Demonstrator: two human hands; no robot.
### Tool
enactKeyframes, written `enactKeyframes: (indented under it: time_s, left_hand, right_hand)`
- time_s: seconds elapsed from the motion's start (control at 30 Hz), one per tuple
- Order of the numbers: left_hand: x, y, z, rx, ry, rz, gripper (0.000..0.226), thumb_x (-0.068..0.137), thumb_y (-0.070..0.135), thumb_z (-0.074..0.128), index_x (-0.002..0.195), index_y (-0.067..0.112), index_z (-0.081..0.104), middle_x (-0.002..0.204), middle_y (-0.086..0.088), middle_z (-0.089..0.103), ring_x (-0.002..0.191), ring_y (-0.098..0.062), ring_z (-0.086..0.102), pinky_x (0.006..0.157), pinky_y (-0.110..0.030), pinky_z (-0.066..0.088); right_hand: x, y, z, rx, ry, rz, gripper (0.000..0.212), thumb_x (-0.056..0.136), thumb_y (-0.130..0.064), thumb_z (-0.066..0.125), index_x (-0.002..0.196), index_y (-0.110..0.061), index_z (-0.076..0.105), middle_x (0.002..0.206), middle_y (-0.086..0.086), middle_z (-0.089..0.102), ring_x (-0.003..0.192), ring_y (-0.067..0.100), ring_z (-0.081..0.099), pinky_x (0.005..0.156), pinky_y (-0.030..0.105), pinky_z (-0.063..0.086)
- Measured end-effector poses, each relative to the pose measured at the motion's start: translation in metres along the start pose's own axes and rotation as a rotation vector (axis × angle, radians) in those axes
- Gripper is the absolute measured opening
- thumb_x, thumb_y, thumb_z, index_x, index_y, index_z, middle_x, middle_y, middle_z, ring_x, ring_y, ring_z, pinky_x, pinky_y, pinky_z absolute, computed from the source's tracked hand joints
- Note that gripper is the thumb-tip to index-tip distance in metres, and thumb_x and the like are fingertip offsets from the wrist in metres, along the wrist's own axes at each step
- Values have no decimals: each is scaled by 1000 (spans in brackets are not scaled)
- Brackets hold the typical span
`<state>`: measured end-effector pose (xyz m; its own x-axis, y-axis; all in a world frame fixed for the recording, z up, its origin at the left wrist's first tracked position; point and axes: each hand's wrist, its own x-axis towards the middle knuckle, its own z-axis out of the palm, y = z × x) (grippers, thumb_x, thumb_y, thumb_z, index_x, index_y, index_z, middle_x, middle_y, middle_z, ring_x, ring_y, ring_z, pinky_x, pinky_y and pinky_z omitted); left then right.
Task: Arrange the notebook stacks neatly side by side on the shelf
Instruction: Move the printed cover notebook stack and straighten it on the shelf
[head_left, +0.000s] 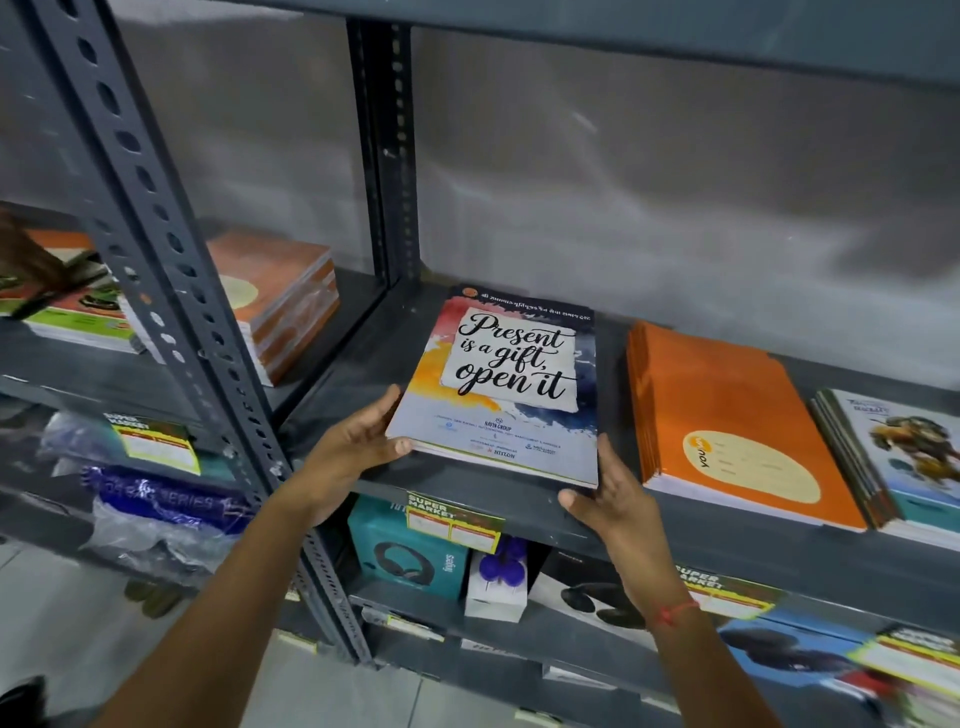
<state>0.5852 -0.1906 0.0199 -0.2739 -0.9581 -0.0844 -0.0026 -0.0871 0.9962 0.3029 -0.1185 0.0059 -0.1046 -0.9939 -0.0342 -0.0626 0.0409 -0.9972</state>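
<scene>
Both hands grip the "Present is a gift" notebook stack (501, 384) at the shelf's (467, 486) front edge: left hand (353, 447) on its near-left corner, right hand (608, 493) on its near-right corner, the orange stack (727, 415) just beside, seemingly apart.

At the lower centre of the frame, a teal headphone box (410, 553) stands beside a white pushpin box (496, 590), under a yellow price label (454, 519).

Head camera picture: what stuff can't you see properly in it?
- Picture notebooks: cut off by the right edge.
- Stacks in the left bay: partly hidden by the post, and blurred.
- Small print on the stack between the left hand and right hand: too small to read.
- Orange stack: label writing blurred.
- How many notebooks each stack holds: edges too fine to count.
</scene>
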Motion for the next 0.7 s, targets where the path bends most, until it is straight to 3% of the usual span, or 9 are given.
enactKeyframes:
  time_s: [0.07,0.17,0.3,0.37,0.43,0.6,0.7]
  left_hand:
    - [3,-1,-2,-3,9,12,68,77,-3,62,138,17,38,122,26,55,98,19,57,73,-3,49]
    - [6,-3,-1,14,62,21,62,78,-6,61,134,13,43,108,29,64,92,21,58,69,-1,47]
    - [6,-4,0,11,107,28,60,78,-9,61,132,8,44,86,35,68,84,19,60,67,0,48]
    - [5,-4,2,9,130,37,58,78,-7,62,131,9,47,83,33,70,81,18,61,67,-1,48]
    - [4,-5,2,19,137,42,59,78,-7,62,131,13,46,85,30,71,79,16,62,66,-1,48]
    - [4,-4,-7,42,62,44,64,77,-13,59,121,33,51,124,18,57,97,13,57,73,-4,50]
    - [7,-3,-11,88,49,30,62,78,-10,60,119,35,51,100,25,71,87,12,62,72,-5,50]
  right_hand:
    - [0,3,2,-13,58,-19,76,79,2,65,143,-17,30,106,-39,57,103,-18,55,84,0,43]
    - [3,6,7,-51,108,-43,69,81,0,63,141,-17,34,95,-47,60,96,-26,54,82,-3,42]
    - [6,7,10,-37,157,-40,68,82,-2,63,141,-18,34,90,-48,61,97,-21,58,82,-1,43]
    - [6,6,11,-47,177,-41,66,82,-4,63,140,-19,35,91,-45,62,102,-13,60,89,6,44]
    - [6,4,11,-50,179,-39,66,82,-4,63,140,-19,37,90,-43,63,97,-16,60,90,7,45]
    - [9,3,2,12,133,10,70,81,0,63,142,-17,33,99,-32,62,88,-22,60,79,1,46]
    - [9,3,2,-1,137,23,69,82,0,62,141,-17,34,98,-34,61,86,-25,59,78,-1,45]
